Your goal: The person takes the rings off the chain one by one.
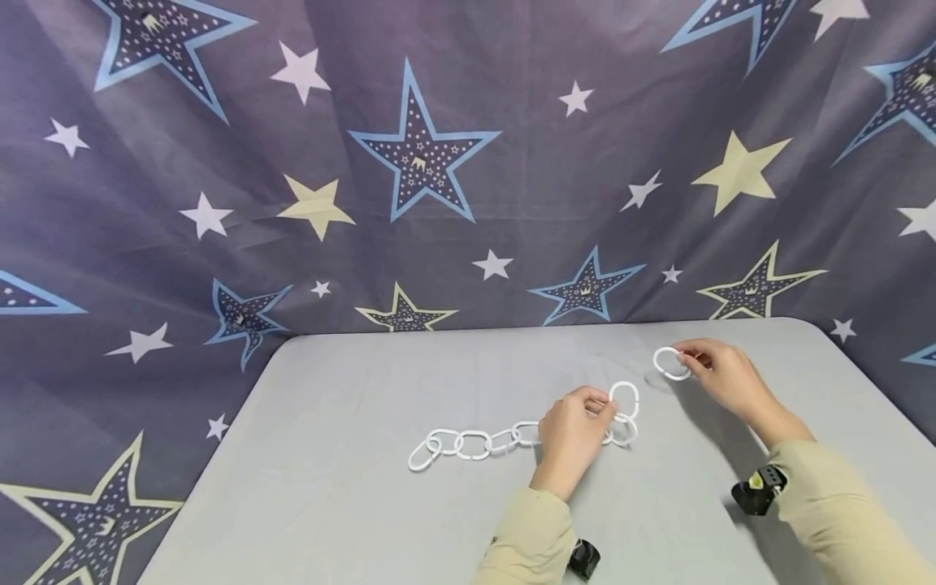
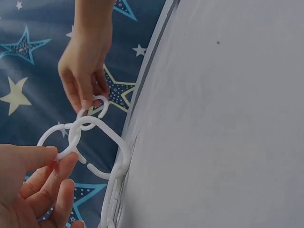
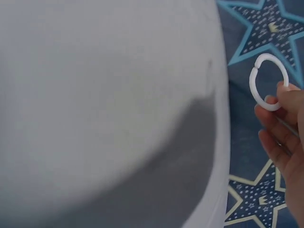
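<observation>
A chain of several white plastic rings (image 1: 474,445) lies across the table, its right end raised in my left hand (image 1: 574,432). Thumb and fingers of that hand pinch a ring near this end, and the end ring (image 1: 625,400) stands up above them. To the right and farther back, my right hand (image 1: 724,375) pinches a loose white ring (image 1: 667,363) by its edge. In the right wrist view a small gap shows in the loose ring (image 3: 252,85). The two hands are apart, and the loose ring does not touch the chain.
The table (image 1: 329,520) has a pale grey cloth cover. Behind it hangs a dark curtain (image 1: 512,187) printed with stars. A black wrist device (image 1: 759,490) sits by the right sleeve, and another black device (image 1: 583,559) by the left sleeve.
</observation>
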